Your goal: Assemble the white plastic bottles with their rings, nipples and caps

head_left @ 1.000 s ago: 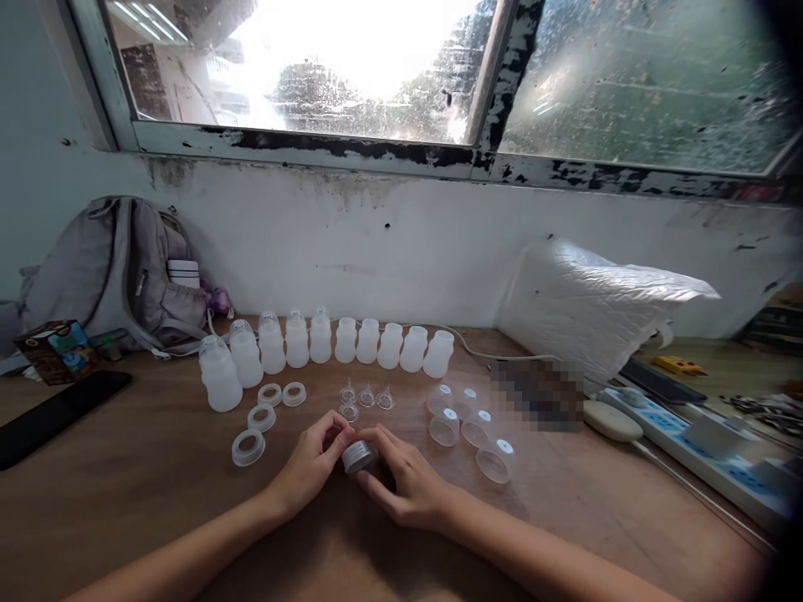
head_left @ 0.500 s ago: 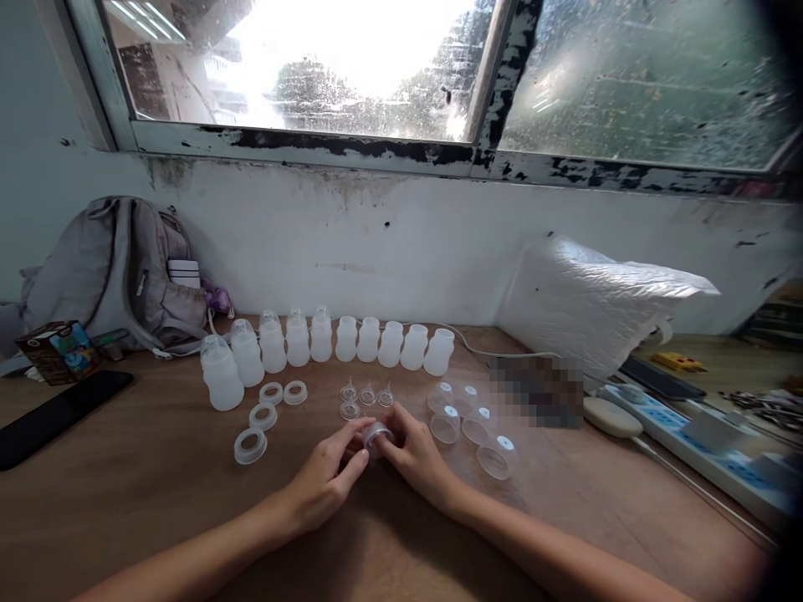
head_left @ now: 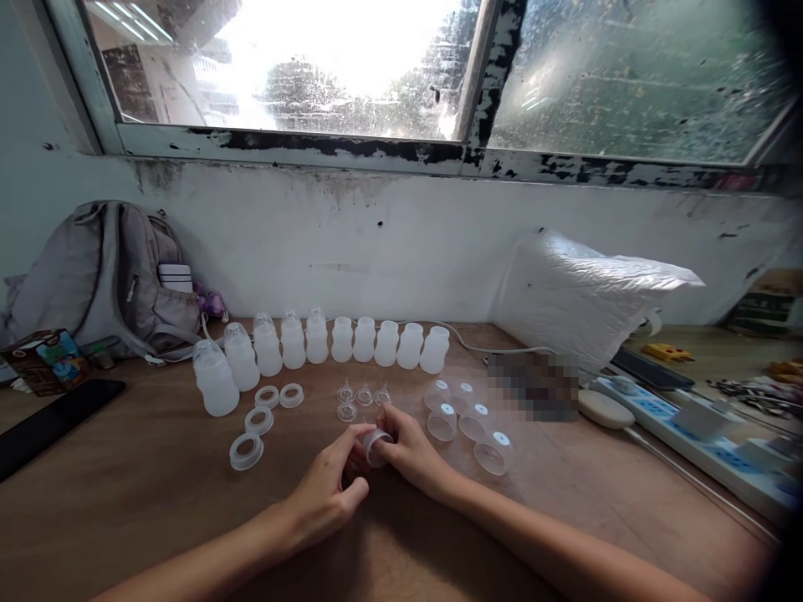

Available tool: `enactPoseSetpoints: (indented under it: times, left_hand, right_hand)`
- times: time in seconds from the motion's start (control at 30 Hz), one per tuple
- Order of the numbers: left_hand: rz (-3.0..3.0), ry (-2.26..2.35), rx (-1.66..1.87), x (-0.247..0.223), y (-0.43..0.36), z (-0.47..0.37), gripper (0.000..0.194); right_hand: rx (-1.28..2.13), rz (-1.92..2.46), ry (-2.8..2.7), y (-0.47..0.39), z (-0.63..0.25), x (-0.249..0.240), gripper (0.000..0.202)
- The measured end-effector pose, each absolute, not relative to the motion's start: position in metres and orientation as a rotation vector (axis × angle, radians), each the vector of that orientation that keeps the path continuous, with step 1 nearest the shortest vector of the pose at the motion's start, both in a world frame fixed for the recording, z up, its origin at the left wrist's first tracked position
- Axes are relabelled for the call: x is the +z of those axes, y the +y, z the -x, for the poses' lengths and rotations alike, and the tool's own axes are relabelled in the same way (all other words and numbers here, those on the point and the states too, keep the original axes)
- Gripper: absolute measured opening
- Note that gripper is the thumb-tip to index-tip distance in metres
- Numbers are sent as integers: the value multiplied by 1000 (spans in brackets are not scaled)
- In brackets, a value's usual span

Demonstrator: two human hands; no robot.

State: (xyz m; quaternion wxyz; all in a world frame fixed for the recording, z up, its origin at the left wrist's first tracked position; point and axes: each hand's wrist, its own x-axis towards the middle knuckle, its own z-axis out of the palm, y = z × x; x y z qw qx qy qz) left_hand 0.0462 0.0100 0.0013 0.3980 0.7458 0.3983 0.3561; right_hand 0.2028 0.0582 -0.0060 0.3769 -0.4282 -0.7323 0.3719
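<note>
A clear bottle collar ring [head_left: 377, 450] is tilted on edge between my two hands, low over the table. My right hand [head_left: 417, 456] pinches it, thumb inside the ring and fingers over the far rim. My left hand [head_left: 329, 485] has its fingers curled against the ring's left side, its thumb standing apart; its fingertips are partly hidden. Just beyond my hands lie several clear silicone nipples [head_left: 346, 410]. Several loose collar rings [head_left: 246, 451] are to the left. On the right are several clear dome caps [head_left: 493, 456] with white dots on top.
Frosted baby bottles [head_left: 217, 385] stand in a curved row at the back, some capped, others open-topped [head_left: 434, 351]. A phone [head_left: 59, 426], drink carton [head_left: 47, 361] and backpack [head_left: 106, 276] sit left. A power strip [head_left: 690, 443], white charger [head_left: 606, 410] and silver padded bag [head_left: 583, 293] are right.
The collar ring has turned more on edge between my hands. My left thumb has come away from it and dropped lower. The whole view has shifted slightly.
</note>
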Motion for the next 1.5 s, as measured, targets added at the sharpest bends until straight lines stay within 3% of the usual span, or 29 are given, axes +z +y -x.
enactPoseSetpoints:
  times: [0.17,0.37,0.5,0.6,0.77,0.93,1.1,1.27,1.5]
  left_hand:
    - [-1873,1020,899,3,9,-47,50]
    - [-1738,1096,959,7,9,-49,22]
    - [-1474,1068,1075,-2,18,-48,20]
    - [-1238,1037,1091,-8,26,-46,19]
    - [-1169,1003,1003,-3,27,-43,18]
    - [-1158,891,962,0,26,-40,22]
    - [-1175,818,908,4,25,-37,43]
    - [-1382,1019,860,10,23,-39,33]
    - [-1724,1090,792,26,54,-37,41]
  right_hand:
    - [995,1107,-1871,61,-203,-9,16]
    - [910,1060,-1884,52,-201,-7,15]
    - [1079,924,-1871,45,-203,-1,12]
    - [1210,887,-1815,43,-205,2,23]
    - [1066,935,-1904,43,-203,2,23]
    - [950,864,-2049,40,-202,3,23]
    - [883,866,-2101,40,-203,2,22]
    - [897,870,-2098,38,-202,4,28]
    - [960,941,-1931,38,-203,3,34]
